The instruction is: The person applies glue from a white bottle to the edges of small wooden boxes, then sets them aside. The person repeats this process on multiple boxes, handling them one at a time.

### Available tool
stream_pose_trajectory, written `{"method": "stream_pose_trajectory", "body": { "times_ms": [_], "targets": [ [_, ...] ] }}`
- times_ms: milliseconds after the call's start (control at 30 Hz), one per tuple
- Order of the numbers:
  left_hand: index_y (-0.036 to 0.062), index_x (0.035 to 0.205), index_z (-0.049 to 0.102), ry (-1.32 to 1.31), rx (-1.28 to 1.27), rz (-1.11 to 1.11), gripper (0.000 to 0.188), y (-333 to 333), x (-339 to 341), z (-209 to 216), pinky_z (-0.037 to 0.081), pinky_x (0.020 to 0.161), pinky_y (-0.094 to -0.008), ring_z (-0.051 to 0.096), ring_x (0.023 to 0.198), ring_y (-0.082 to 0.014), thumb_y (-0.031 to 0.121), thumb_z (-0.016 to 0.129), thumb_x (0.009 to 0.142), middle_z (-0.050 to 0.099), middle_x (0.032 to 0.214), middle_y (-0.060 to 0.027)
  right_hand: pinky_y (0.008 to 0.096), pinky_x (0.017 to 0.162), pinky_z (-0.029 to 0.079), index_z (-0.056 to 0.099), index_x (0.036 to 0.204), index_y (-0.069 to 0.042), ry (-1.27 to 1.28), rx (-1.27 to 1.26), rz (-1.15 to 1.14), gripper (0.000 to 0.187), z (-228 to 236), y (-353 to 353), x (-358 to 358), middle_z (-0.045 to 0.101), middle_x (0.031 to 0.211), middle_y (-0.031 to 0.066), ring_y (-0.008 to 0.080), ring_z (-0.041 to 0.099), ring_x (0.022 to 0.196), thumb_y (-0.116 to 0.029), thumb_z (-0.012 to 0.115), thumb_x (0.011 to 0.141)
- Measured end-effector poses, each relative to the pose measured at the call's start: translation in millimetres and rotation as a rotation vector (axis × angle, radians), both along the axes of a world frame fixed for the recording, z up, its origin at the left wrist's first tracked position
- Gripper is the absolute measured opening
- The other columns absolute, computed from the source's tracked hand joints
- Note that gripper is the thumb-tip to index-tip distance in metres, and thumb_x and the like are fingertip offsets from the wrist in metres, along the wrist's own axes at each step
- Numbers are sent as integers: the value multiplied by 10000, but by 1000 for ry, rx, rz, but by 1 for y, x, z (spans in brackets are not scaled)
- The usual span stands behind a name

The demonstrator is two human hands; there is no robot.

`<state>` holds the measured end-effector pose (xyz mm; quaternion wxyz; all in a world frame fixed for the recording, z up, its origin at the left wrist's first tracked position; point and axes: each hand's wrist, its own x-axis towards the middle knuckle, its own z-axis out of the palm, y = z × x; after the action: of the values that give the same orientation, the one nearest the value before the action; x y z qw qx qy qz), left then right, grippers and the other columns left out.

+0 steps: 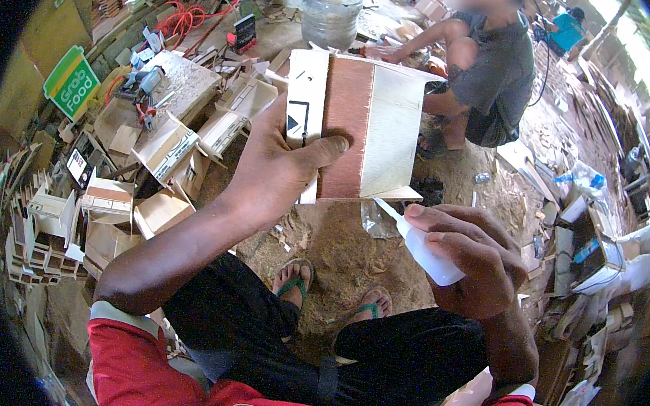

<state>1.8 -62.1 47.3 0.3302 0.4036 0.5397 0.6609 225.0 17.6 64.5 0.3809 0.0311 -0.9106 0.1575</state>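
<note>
My left hand [279,161] grips a small wooden box-like piece [394,124] by its left side, the thumb lying across a reddish-brown panel. Pale plywood forms its right part, and a white strip with black markings runs down its left edge. In my right hand [477,253] is a white squeeze glue bottle [428,249], held tilted. Its thin pointed nozzle is at the lower right edge of the wooden piece; whether it touches cannot be told. My left fingers behind the piece are hidden.
Several similar wooden pieces [165,148] are heaped on the left, beside a low worktable [186,77] with a power tool [142,82]. Another person [491,79] crouches ahead. A clear plastic drum [330,16] stands at the back. Wood scraps and plastic bags [586,178] lie on the right.
</note>
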Motion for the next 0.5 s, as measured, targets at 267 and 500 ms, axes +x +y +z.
{"method": "stream_pose_trajectory", "body": {
  "times_ms": [267, 500],
  "targets": [
    [15, 1180, 507, -8, 40, -11, 375, 4, -1, -6, 490, 714, -250, 595, 820, -85, -22, 633, 829, 639, 957, -34, 389, 719, 560, 538, 1007, -28, -12, 48, 1, 326, 1, -5, -2, 681, 997, 206, 324, 682, 884, 21, 715, 738],
    [1, 1154, 515, 24, 35, -7, 337, 3, -1, -5, 484, 713, -239, 583, 806, -66, -31, 622, 836, 632, 945, -23, 397, 718, 560, 547, 986, -19, -37, 56, 6, 320, 3, -6, -4, 677, 1004, 212, 333, 679, 886, -3, 724, 720]
  ]
}}
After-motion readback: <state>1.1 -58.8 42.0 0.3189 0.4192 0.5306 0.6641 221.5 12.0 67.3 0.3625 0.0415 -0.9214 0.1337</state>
